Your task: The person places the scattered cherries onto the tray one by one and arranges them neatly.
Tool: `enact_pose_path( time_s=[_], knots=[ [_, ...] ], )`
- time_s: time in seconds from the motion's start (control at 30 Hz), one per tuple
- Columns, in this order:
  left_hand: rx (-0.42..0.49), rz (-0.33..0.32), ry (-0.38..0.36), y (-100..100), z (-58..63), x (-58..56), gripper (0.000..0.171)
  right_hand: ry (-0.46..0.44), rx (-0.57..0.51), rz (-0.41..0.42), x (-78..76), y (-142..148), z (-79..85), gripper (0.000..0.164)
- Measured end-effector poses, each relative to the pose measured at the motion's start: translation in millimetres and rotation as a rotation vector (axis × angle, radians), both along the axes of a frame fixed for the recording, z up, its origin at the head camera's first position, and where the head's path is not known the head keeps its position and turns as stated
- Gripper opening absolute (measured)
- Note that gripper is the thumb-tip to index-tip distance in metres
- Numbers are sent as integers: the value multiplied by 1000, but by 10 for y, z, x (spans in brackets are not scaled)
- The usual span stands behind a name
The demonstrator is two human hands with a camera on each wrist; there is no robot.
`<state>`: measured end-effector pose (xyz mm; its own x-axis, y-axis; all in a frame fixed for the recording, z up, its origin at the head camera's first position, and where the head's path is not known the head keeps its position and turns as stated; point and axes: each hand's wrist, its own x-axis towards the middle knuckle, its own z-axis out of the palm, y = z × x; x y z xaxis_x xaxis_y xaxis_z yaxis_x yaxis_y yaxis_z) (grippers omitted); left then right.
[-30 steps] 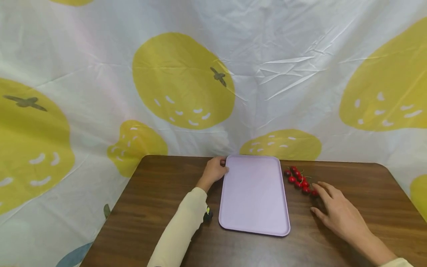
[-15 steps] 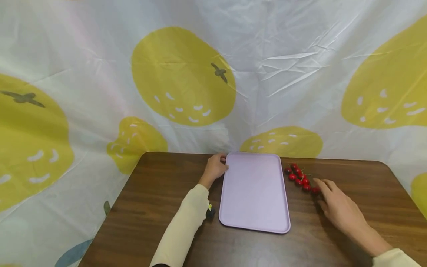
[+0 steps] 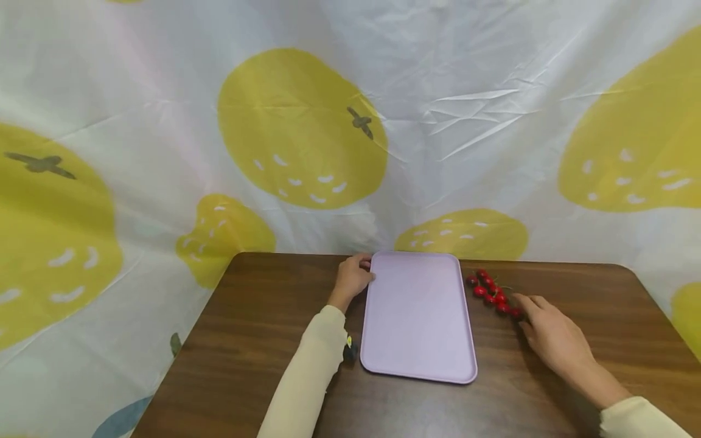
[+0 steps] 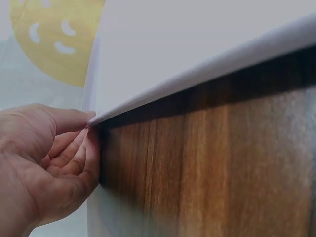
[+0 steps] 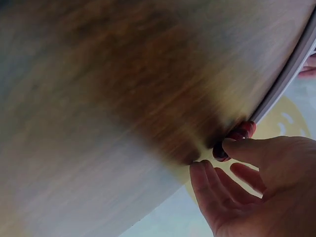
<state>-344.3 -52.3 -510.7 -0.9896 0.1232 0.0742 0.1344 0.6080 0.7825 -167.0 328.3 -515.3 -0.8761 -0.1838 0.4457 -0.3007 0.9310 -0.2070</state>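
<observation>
Beside cherries [image 3: 490, 298], the tray [image 3: 418, 316] runs lengthwise away, left hand [image 3: 352, 277] pinching it, right hand [image 3: 554, 334] relaxed.

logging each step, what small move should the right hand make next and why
Probably close the right hand on the nearest cherry: it lies by the thumb, with a gap to the fingertips, while the left hand pinches the lavender tray by its rim.

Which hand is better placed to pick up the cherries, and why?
Likely the right hand: its fingers are at the cherries, while the left hand grips the tray on the side away from them.
</observation>
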Motion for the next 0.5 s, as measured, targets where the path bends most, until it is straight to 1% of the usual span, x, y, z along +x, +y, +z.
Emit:
enact_pose_path(
  time_s=[0.13, 0.27, 0.4, 0.5],
  knots=[
    [-2, 40, 12, -14, -8, 4, 45, -22, 0, -11, -44, -40, -7, 58],
    [-7, 59, 31, 4, -8, 2, 44, -36, 8, -33, -40, -60, -22, 48],
    [-36, 70, 48, 37, -33, -17, 42, -20, 16, -58, -23, -65, -22, 40],
    [-54, 78, 54, 55, -46, -29, 42, 9, 11, -91, -42, -77, 16, 33]
  ],
)
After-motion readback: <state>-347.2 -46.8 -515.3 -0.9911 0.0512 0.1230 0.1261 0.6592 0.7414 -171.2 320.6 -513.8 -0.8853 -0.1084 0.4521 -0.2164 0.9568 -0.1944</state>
